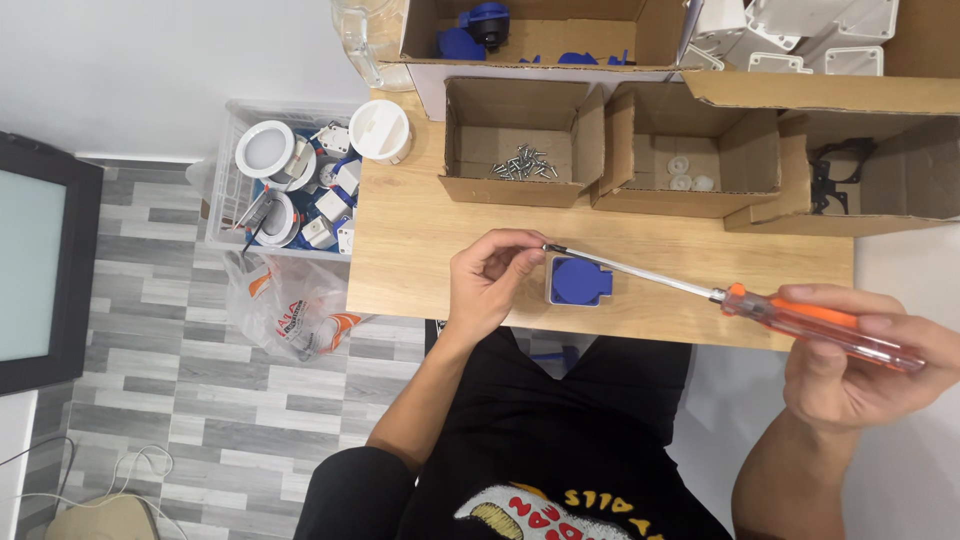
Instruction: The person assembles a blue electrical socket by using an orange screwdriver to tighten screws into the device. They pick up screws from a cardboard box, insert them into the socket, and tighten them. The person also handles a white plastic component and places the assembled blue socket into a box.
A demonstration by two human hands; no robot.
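On the light wooden table, just in front of a brown cardboard box of small silver screws, lies a blue square plastic socket part. It looks like a screw is being set on the tip of the long orange-handled screwdriver. Next, the tip must line up with a hole in the blue part. The right hand is closed around the handle. The left hand pinches at the metal tip, fingers curled; any screw there is too small to see.
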